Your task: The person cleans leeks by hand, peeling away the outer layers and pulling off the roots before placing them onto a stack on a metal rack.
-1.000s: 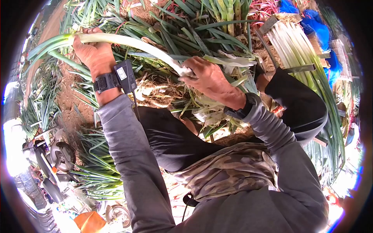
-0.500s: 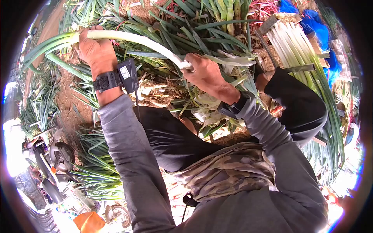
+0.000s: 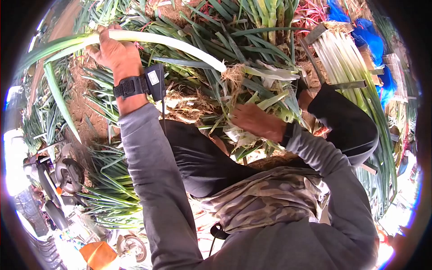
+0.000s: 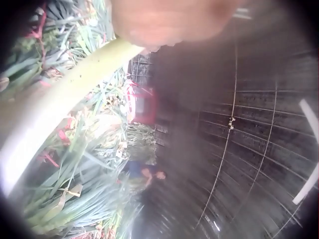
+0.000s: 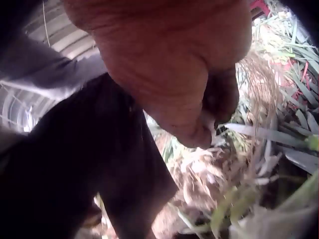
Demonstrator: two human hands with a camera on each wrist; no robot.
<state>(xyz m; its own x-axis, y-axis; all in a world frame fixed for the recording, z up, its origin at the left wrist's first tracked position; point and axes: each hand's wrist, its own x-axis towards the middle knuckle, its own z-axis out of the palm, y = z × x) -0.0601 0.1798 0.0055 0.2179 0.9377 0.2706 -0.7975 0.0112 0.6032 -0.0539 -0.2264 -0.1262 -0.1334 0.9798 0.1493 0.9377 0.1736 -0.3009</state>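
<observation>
A long leek (image 3: pixel 180 43) arches across the upper part of the head view, its white stalk ending in a tuft of roots (image 3: pixel 234 76). My left hand (image 3: pixel 118 56) grips it where white turns to green; its leaves trail left and one green leaf (image 3: pixel 58 101) hangs down. In the left wrist view the pale stalk (image 4: pixel 65 94) runs out from under the blurred left hand (image 4: pixel 174 20). My right hand (image 3: pixel 258 119) is below the roots, off the stalk, over leafy scraps (image 3: pixel 245 135). The right wrist view shows its thumb and curled fingers pinching a small whitish scrap of leek (image 5: pixel 213 127).
Green leeks (image 3: pixel 198 42) lie heaped ahead. On the right, a row of trimmed leeks (image 3: pixel 339 54) rests in a frame beside blue plastic (image 3: pixel 371 38). My knee (image 3: pixel 351 121) is close to that row. A motorbike (image 3: pixel 65 175) stands at the lower left.
My right hand has left the leek's root end and dropped down toward the scraps, exposing the roots. My left hand has shifted slightly up and right; one green leaf now droops from the leek.
</observation>
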